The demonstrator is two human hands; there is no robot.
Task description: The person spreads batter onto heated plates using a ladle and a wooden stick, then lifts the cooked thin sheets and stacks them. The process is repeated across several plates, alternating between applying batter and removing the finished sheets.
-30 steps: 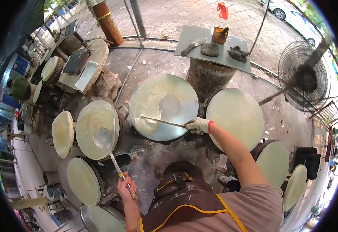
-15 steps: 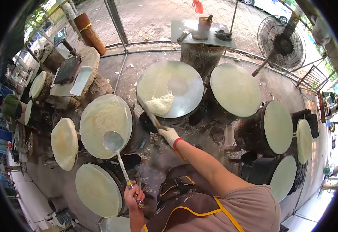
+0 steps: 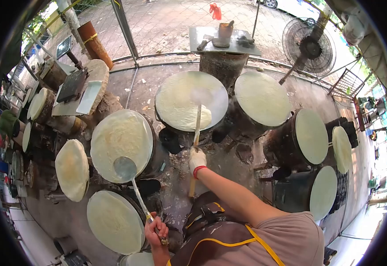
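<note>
Since half a second ago, the long spreader stick [image 3: 196,133] has been swung from a slant toward the left to nearly upright in the view, and the lump of batter [image 3: 199,116] has been carried from the lower left of the central round griddle [image 3: 191,101] toward its middle right. More of that surface is now seen coated in a thin pale sheet, so the spreading is judged to be well along, with one thick patch left to be drawn out.

Nearest the body, the left hand [image 3: 154,229] is clenched around the end of a long-handled ladle [image 3: 125,168], whose bowl is held over the near edge of the left griddle [image 3: 121,145]. A little farther out, the gloved right hand [image 3: 197,159] is closed around the stick partway along its length, the lower end trailing toward the apron [image 3: 211,235] while the far end rests in the batter.

Around the centre, other sheet-covered griddles are ranged to both sides. Beyond them, a small metal stand [image 3: 224,44] with a cup [image 3: 224,33] is seen, and a fan [image 3: 308,48] farther right.
</note>
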